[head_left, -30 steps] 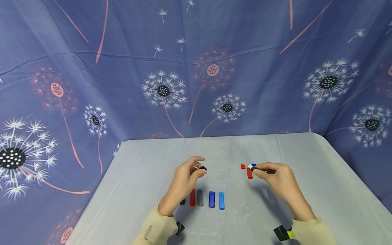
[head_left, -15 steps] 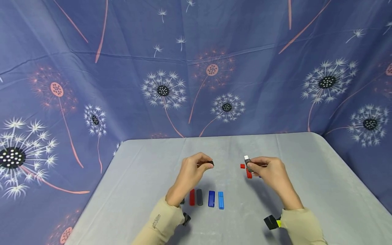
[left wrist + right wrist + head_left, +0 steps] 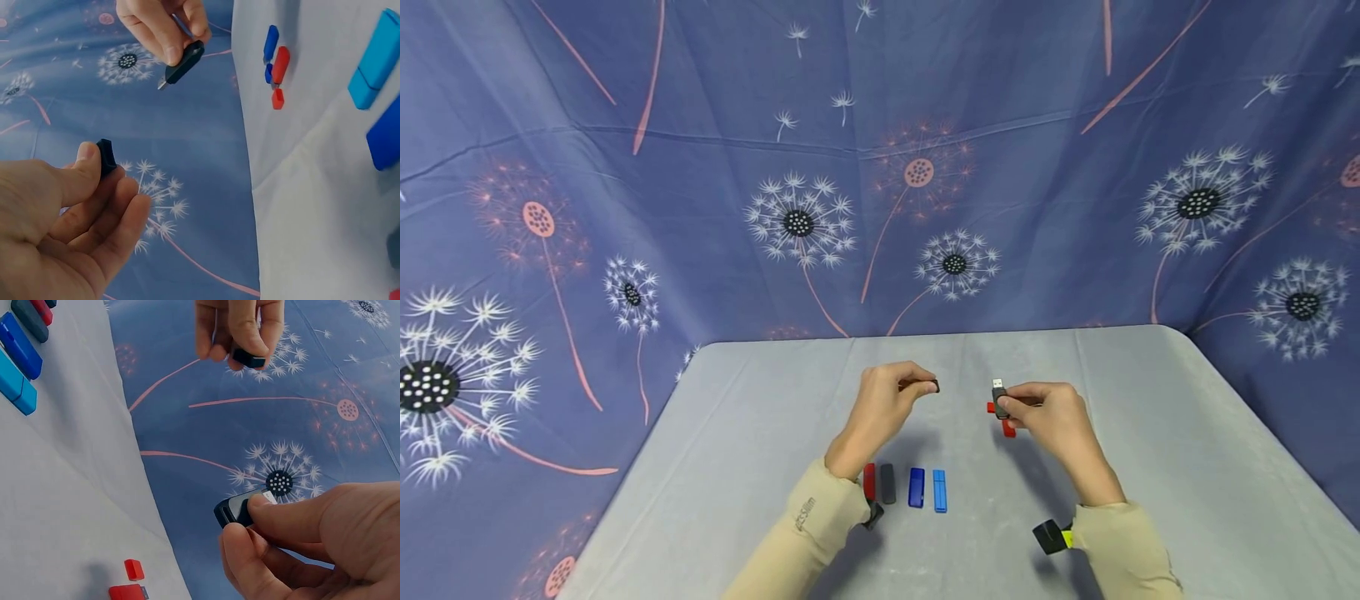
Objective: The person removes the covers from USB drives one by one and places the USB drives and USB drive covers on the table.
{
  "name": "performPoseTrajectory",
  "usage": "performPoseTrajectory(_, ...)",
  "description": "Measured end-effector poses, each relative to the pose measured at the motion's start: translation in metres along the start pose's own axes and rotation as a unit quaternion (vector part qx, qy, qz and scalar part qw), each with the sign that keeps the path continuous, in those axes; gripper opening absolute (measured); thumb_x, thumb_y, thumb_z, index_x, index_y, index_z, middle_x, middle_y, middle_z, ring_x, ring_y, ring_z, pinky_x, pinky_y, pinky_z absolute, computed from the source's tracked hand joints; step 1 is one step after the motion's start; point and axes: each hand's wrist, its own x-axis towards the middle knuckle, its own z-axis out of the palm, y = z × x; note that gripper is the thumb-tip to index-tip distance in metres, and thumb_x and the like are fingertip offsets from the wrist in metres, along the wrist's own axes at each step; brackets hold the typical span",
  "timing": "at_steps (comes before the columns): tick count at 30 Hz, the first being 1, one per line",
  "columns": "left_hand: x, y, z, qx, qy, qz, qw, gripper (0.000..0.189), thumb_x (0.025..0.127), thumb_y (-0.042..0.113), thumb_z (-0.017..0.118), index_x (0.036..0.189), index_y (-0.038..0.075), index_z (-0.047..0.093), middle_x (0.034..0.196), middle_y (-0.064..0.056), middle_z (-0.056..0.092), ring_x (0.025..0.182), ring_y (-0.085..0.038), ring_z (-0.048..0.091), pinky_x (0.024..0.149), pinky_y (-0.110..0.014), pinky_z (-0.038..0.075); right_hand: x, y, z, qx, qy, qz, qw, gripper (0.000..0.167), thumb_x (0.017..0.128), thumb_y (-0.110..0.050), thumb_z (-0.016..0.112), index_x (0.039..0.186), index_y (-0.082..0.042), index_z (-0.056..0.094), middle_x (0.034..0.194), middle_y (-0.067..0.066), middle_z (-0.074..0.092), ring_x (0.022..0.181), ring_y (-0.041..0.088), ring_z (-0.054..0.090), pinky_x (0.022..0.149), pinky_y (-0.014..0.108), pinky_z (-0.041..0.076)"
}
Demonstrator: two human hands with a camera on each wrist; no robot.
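In the head view my left hand (image 3: 886,410) is raised over the table and pinches a small black cap (image 3: 107,157) between thumb and fingers. Facing it, my right hand (image 3: 1060,425) holds a black USB flash drive (image 3: 1001,403), its metal plug bare and pointing away from me. A gap separates cap and drive. Below the right hand lie an uncapped red USB flash drive (image 3: 281,64) and its red cap (image 3: 277,98). Beside them, in the left wrist view, are a blue USB flash drive (image 3: 270,42) and a blue cap (image 3: 269,74).
A row of capped flash drives lies nearer to me: red (image 3: 869,481), dark grey (image 3: 887,483), dark blue (image 3: 916,487) and light blue (image 3: 939,491). My left forearm overlaps the row's left end. The pale table (image 3: 752,417) ends at a blue dandelion-print cloth (image 3: 880,233).
My left hand has moved up and right with the cap. The right hand has shifted left and turned the drive so its plug points away from me. The two hands are closer together.
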Motion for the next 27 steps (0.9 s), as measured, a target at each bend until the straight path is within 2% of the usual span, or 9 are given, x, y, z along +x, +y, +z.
performPoseTrajectory(5, 0.005, 0.002, 0.005, -0.001, -0.007, -0.004, 1.0, 0.01, 0.094, 0.016, 0.075, 0.1, 0.011, 0.081, 0.094, -0.002, 0.08, 0.086, -0.013, 0.076, 0.073, -0.022, 0.058, 0.001, -0.001, 0.0, 0.002, 0.0, 0.007, 1.0, 0.033, 0.095, -0.022, 0.076, 0.119, 0.001, 0.075, 0.106, 0.019, 0.078, 0.083, 0.026, 0.078, 0.073, 0.037, 0.06)
performPoseTrajectory(12, 0.011, 0.002, 0.011, 0.007, -0.005, -0.009, 0.9999, 0.014, 0.096, 0.015, 0.073, 0.106, 0.009, 0.079, 0.097, -0.005, 0.08, 0.088, -0.014, 0.076, 0.077, -0.022, 0.059, 0.003, -0.003, 0.0, -0.006, -0.004, 0.008, 0.9999, 0.035, 0.098, -0.025, 0.073, 0.121, 0.001, 0.074, 0.109, 0.021, 0.077, 0.086, 0.027, 0.077, 0.074, 0.041, 0.06)
performPoseTrajectory(18, 0.015, 0.001, 0.016, 0.019, -0.002, -0.01, 0.9998, 0.015, 0.097, 0.017, 0.072, 0.107, 0.008, 0.079, 0.097, -0.004, 0.08, 0.088, -0.012, 0.076, 0.078, -0.022, 0.059, 0.004, -0.004, 0.003, -0.007, 0.002, 0.009, 0.9999, 0.031, 0.098, -0.02, 0.072, 0.121, 0.001, 0.074, 0.11, 0.021, 0.076, 0.088, 0.026, 0.077, 0.076, 0.042, 0.061)
performPoseTrajectory(27, 0.02, -0.004, 0.022, 0.092, -0.005, 0.026, 0.9954, 0.012, 0.096, 0.018, 0.072, 0.099, 0.01, 0.08, 0.097, -0.003, 0.079, 0.084, -0.01, 0.075, 0.072, -0.014, 0.056, 0.009, -0.001, 0.009, -0.007, 0.011, 0.004, 0.9999, 0.027, 0.096, -0.017, 0.075, 0.116, 0.0, 0.076, 0.104, 0.019, 0.078, 0.085, 0.028, 0.077, 0.069, 0.033, 0.058)
